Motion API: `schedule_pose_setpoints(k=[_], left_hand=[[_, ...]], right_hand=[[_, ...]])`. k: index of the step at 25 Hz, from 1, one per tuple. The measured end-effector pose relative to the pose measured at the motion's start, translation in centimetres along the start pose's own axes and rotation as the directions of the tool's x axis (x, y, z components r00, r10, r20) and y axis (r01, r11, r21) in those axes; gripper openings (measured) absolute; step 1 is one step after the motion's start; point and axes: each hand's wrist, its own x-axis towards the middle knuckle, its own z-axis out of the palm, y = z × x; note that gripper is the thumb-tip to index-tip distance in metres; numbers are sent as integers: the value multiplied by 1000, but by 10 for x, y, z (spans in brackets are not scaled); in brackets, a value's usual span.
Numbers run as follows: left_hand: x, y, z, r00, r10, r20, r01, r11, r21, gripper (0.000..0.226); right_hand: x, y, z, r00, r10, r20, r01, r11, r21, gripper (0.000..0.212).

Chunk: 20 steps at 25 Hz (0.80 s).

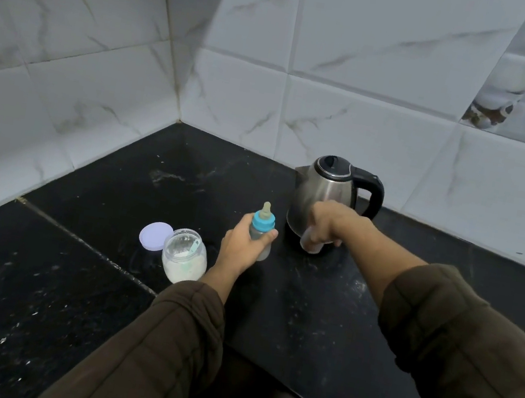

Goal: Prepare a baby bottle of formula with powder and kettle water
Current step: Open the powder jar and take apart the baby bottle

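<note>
Nearby, open powder jar (pixel 184 257) flanks held bottle (pixel 261 233) — kettle (pixel 326 195) behind right hand (pixel 326 225).

Kettle (pixel 324 195), far right: brushed stainless-steel body with a soft sheen, glossy black plastic lid and handle. Baby bottle (pixel 262 230), centre: translucent grey plastic body, matt blue plastic collar, dull beige rubbery teat. Powder jar (pixel 184 257), near left: clear plastic wall dusted inside with fine white powder; its lid (pixel 154 236), lying just beside it, is smooth pale lilac plastic. Cap (pixel 311 243), in front of the kettle's base: clear, cloudy plastic. Countertop (pixel 65 287): polished black stone, speckled and powder-smeared. Wall tiles (pixel 364 59): glossy white ceramic with grey marble veining. Sleeves (pixel 457 353): matt dark brown quilted cloth.
</note>
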Motion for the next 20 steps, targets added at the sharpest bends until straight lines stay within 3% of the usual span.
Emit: schedule_pose_setpoints(k=[4,13,20], left_hand=[[-4,-2,9,999,34,-7,-35,999,-32,56],[-6,7,21,998,49,31,-48,998,-29,65],[-1,8,23,998,33,60,-33,999,-11,68]], right_hand=[[-8,14,33,996,85,41,-82,994,-68,28],[-11,27,77,986,133,104,-122,986,-111,31],[-7,31,99,977,159,143,-143,983,-119,57]])
